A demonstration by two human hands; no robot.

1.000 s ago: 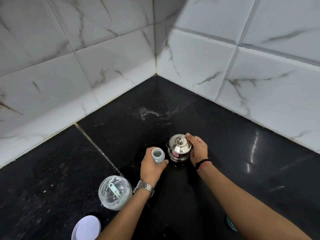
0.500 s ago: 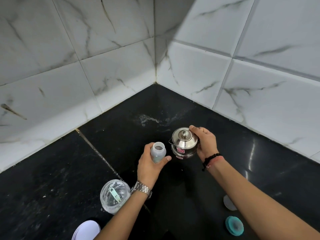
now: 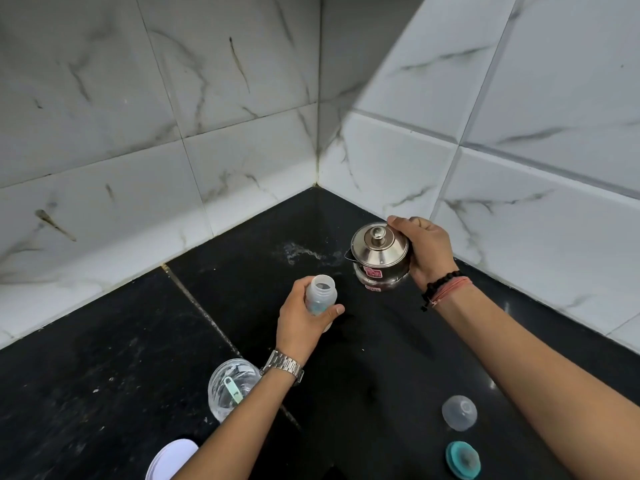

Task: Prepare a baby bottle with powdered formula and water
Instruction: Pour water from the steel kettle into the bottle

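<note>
My left hand (image 3: pixel 302 322) grips a clear, uncapped baby bottle (image 3: pixel 321 294) upright above the black counter (image 3: pixel 104 393). To its right and a little higher, my right hand (image 3: pixel 424 249) holds a small lidded steel kettle (image 3: pixel 379 256), its short spout pointing left toward the bottle mouth. An open clear jar of white formula powder (image 3: pixel 230 388) with a green scoop (image 3: pixel 232 389) inside stands near my left wrist. The jar's white lid (image 3: pixel 171 459) lies at the bottom edge.
A clear bottle cap (image 3: pixel 459 412) and a teal nipple ring (image 3: pixel 463 460) lie on the counter at lower right, under my right forearm. White marbled tile walls (image 3: pixel 381 161) meet in a corner behind. A dried whitish spill (image 3: pixel 301 252) marks the counter near the corner.
My right hand has lifted the kettle off the counter, up and to the right. My left hand has raised the bottle. The view has shifted so the cap and ring show.
</note>
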